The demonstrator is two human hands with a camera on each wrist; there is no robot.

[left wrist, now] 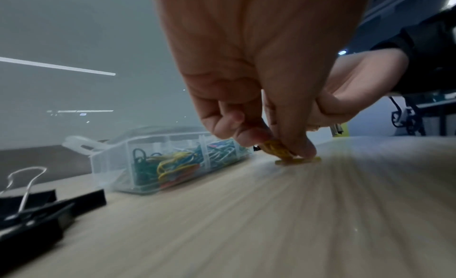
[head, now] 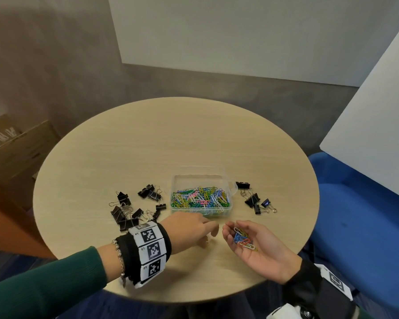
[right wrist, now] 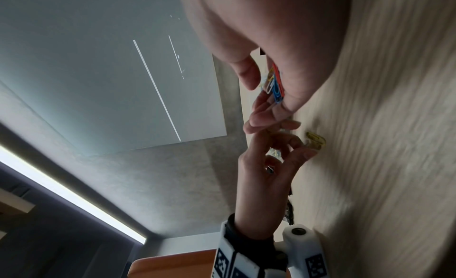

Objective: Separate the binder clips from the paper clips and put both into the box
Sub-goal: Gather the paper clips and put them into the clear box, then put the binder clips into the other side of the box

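A clear plastic box (head: 226,180) holds a heap of coloured paper clips (head: 199,199). Black binder clips lie in one group left of it (head: 134,208) and another to its right (head: 255,200). My left hand (head: 211,234) is down on the table in front of the box. In the left wrist view its fingertips (left wrist: 303,149) pinch a yellow paper clip (left wrist: 275,146), with another yellow clip (left wrist: 299,161) flat beneath. My right hand (head: 234,231) lies palm up beside it, fingers curled round several paper clips (head: 243,239), also seen in the right wrist view (right wrist: 275,85).
The round wooden table (head: 148,146) has bare surface behind the box and near its front edge. A blue chair (head: 359,215) stands to the right, cardboard boxes (head: 16,157) to the left, and white panels (head: 366,123) lean behind.
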